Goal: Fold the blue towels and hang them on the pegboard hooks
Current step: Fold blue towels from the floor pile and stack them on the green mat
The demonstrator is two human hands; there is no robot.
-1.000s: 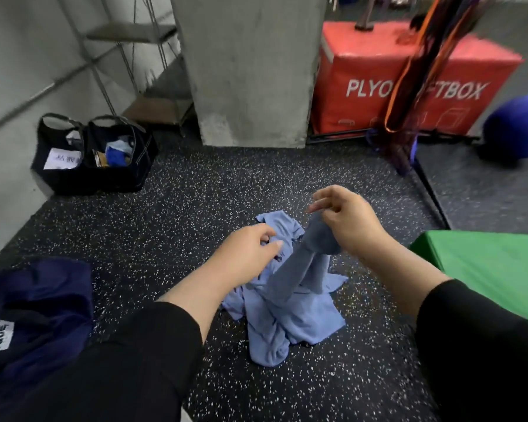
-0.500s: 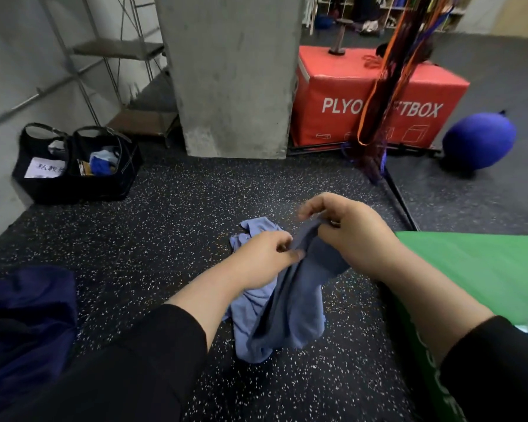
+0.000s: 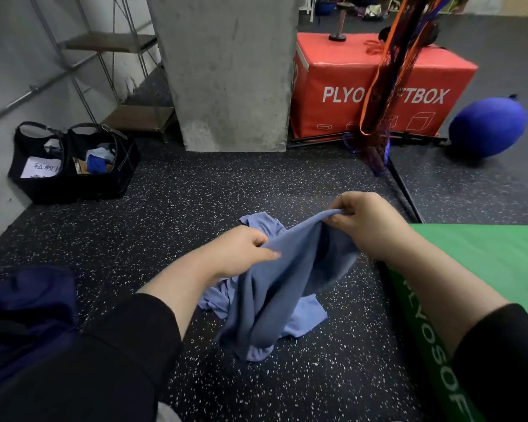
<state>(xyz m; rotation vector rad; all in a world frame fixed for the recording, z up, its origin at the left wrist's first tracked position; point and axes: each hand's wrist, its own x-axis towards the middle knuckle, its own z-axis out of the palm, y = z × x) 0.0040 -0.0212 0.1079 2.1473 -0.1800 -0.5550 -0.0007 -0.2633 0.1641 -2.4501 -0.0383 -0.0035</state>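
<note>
A blue towel [image 3: 275,287] hangs stretched between my two hands above the speckled black floor. My left hand [image 3: 241,254] pinches its upper edge on the left. My right hand [image 3: 366,220] grips the same edge higher up on the right. The towel's lower end trails onto the floor. A second, lighter blue towel [image 3: 302,318] lies crumpled on the floor beneath it, part of it showing behind my left hand. No pegboard or hooks are in view.
A green soft box [image 3: 476,269] stands close on my right. A concrete pillar [image 3: 229,71], a red plyo box [image 3: 378,86] and a blue ball [image 3: 488,126] stand behind. Black baskets [image 3: 73,166] sit at the left wall; dark blue fabric [image 3: 22,303] lies at lower left.
My hands have moved apart and lifted one towel off the pile, spreading its top edge between them. The view has shifted left and closer.
</note>
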